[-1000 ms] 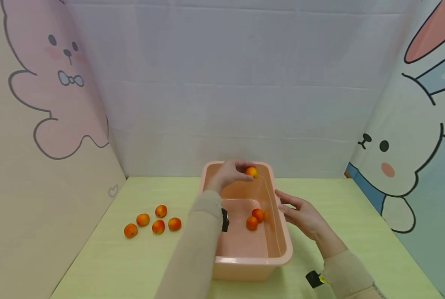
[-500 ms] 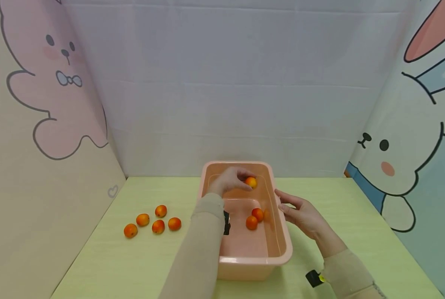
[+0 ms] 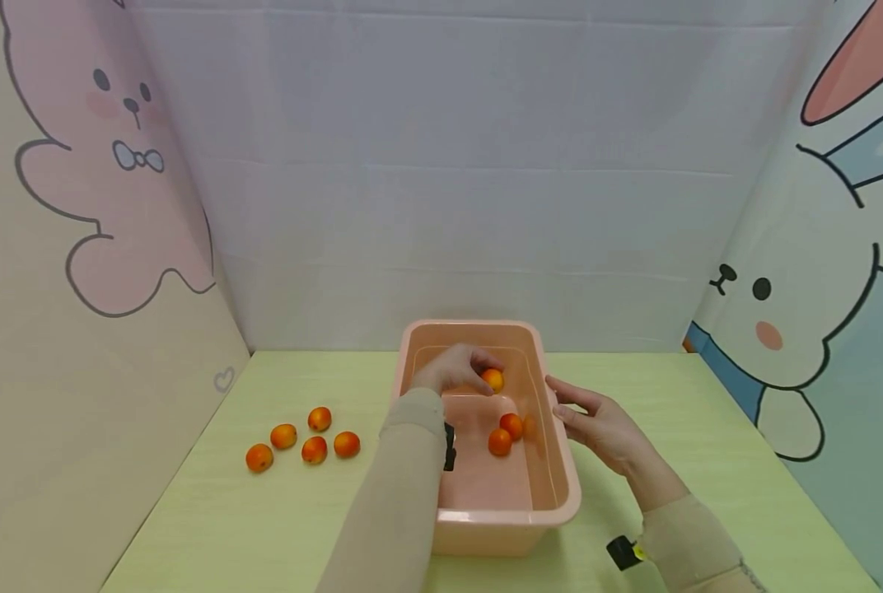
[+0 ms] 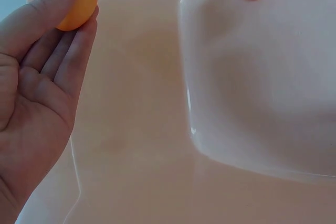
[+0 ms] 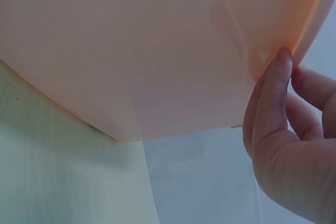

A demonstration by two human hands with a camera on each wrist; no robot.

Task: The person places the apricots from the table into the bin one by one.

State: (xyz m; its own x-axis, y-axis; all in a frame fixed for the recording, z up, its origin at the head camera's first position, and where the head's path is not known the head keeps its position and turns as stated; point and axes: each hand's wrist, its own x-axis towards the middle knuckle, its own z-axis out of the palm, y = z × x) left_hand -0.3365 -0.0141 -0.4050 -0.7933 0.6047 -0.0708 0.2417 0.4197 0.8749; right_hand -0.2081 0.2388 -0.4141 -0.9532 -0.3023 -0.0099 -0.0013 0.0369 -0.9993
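We see a creased white sheet across the far side. The left wall shows a pink cartoon bear, and the right wall a white cartoon rabbit. Between them lies a pale yellow-green worktop.

A peach-pink basin stands on the worktop, slightly right of the middle. Above its floor, in the far part and below the rim, we see the left hand pinching a small orange fruit between thumb and fingers. The left wrist view shows the thumb laid over this fruit, with the fingers behind it.

Two more small fruits lie together on the basin floor, toward the right wall and nearer to us than the held one.

The right hand touches the basin's right rim from outside. In the right wrist view its fingers lie close together and fairly straight against the outer wall; we cannot tell whether it pinches the rim or merely rests there.

On the worktop left of the basin we count five loose fruits, grouped near one another.

Both arms wear beige sleeves, and a small black device sits by the right wrist.
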